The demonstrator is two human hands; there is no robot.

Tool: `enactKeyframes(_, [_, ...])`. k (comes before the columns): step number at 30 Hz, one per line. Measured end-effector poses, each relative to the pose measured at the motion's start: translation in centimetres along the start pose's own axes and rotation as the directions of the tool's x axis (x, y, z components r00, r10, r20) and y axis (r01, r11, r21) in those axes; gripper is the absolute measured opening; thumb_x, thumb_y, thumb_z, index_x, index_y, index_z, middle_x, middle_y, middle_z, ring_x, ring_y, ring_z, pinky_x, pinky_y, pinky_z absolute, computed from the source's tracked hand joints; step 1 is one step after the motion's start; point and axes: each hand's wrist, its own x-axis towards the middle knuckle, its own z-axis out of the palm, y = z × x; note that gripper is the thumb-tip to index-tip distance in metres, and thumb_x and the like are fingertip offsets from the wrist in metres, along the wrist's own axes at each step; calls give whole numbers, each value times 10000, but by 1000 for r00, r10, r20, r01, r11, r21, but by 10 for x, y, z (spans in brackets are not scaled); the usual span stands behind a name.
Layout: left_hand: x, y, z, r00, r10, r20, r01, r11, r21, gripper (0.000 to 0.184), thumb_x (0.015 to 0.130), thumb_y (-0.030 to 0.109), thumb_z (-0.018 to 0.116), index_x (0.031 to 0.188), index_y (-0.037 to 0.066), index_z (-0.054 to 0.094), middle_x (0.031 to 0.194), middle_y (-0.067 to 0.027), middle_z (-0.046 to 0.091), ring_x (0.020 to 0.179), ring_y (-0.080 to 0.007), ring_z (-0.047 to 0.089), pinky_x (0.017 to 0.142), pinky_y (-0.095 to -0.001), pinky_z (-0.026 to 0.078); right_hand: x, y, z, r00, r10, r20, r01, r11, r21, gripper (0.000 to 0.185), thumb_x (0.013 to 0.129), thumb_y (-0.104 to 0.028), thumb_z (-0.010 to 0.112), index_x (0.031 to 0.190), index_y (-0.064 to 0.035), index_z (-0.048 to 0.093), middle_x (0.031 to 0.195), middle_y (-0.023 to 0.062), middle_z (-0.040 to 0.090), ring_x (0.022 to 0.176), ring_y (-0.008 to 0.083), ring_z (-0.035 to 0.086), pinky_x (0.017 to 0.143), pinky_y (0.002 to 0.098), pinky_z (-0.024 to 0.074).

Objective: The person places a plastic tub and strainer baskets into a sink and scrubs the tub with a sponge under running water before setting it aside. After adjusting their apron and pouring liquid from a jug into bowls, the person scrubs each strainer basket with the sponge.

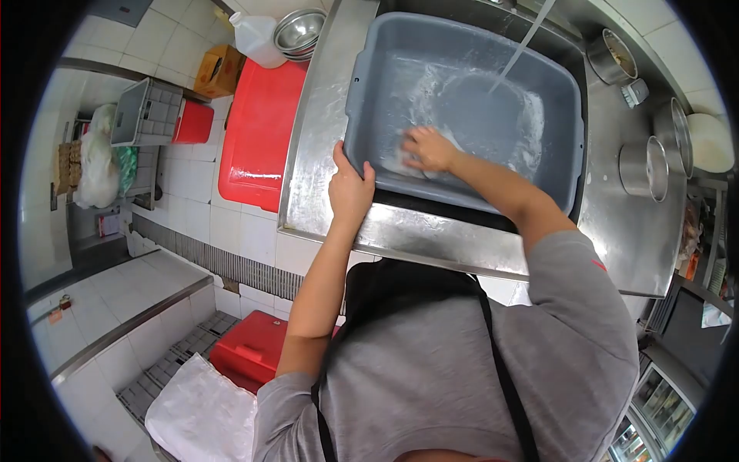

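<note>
A large grey plastic tub (493, 100) rests in a stainless steel sink, tilted a little in the view. Water (525, 46) runs down into it from above, and white suds (531, 131) streak its wet floor. My left hand (352, 189) grips the tub's near left corner, thumb and fingers over the rim. Inside the tub, my right hand (429, 149) presses down near the near left part of the floor. Its fingers are bent and slightly blurred; what lies under them is hidden among the suds.
Steel pots (643, 169) and a small brush (634, 92) stand on the counter (604, 208) at right. Left of the sink are a red lid (260, 131), stacked metal bowls (299, 32) and a plastic jug (256, 38). A red container (246, 350) sits low behind my left arm.
</note>
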Motion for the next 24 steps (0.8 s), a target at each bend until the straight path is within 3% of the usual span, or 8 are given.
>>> enactKeyframes(4, [2, -1, -2, 999, 12, 36, -11, 1000, -18, 549, 746, 181, 550, 1182, 3, 270, 645, -259, 570, 610, -421, 571, 573, -464, 454, 7, 2, -15, 922, 348, -168, -339, 937, 79, 297, 752, -323, 571, 982, -135, 564, 1231, 127, 399, 1118, 308, 385, 923, 470, 295])
enactKeyframes(6, [6, -1, -2, 999, -7, 49, 9, 999, -40, 559, 741, 185, 558, 1188, 2, 277, 677, -267, 577, 639, -421, 578, 591, -458, 459, -50, 9, -37, 975, -217, -57, 207, 968, -140, 326, 744, -307, 562, 1051, -196, 544, 1257, 128, 376, 1175, 310, 347, 940, 481, 276])
enactKeyframes(8, [7, 1, -2, 995, -39, 88, 44, 998, -45, 582, 729, 178, 559, 1195, 6, 256, 682, -267, 577, 647, -422, 578, 599, -456, 458, -97, 44, -50, 950, -228, 213, 258, 958, -126, 397, 732, -304, 565, 1122, -257, 517, 1275, 121, 366, 1192, 307, 335, 936, 509, 254])
enactKeyframes(11, [11, 4, -3, 986, -92, 140, 99, 994, -45, 613, 718, 172, 560, 1206, 13, 224, 710, -272, 579, 678, -425, 578, 628, -458, 456, -111, 79, -53, 963, 155, 218, -110, 972, -209, 456, 737, -288, 550, 1185, -312, 468, 1264, 138, 368, 1179, 327, 336, 940, 516, 242])
enactKeyframes(13, [14, 7, 0, 988, -96, 124, 102, 994, -41, 624, 715, 172, 564, 1209, 17, 215, 723, -271, 581, 691, -424, 579, 639, -457, 455, -96, 82, -50, 722, 651, -233, -691, 671, -269, 490, 752, -265, 531, 1226, -327, 424, 1246, 159, 373, 1126, 343, 370, 905, 507, 283])
enactKeyframes(18, [12, 8, 9, 993, -99, 60, 103, 992, -75, 659, 715, 172, 581, 1221, 20, 189, 744, -262, 588, 702, -413, 584, 647, -449, 456, -44, 47, -27, 637, 672, -378, -769, 523, -367, 460, 773, -266, 516, 1222, -283, 422, 1208, 182, 389, 1077, 357, 384, 847, 495, 339])
enactKeyframes(20, [9, 3, 8, 998, -23, 66, 34, 986, -164, 690, 734, 172, 585, 1246, 17, 151, 760, -260, 590, 713, -398, 590, 650, -433, 460, -58, 47, -34, 931, 357, 81, -311, 889, -337, 380, 783, -269, 500, 1158, -224, 458, 1195, 196, 392, 1080, 360, 407, 871, 461, 368])
enactKeyframes(24, [-3, 1, -4, 979, -101, 176, 149, 948, -282, 709, 768, 203, 560, 1278, 8, 108, 871, -290, 573, 795, -426, 569, 700, -447, 452, -132, 106, -48, 684, 704, 189, -692, 709, -134, 338, 800, -285, 483, 1114, -159, 467, 1139, 227, 433, 1014, 330, 495, 803, 391, 430])
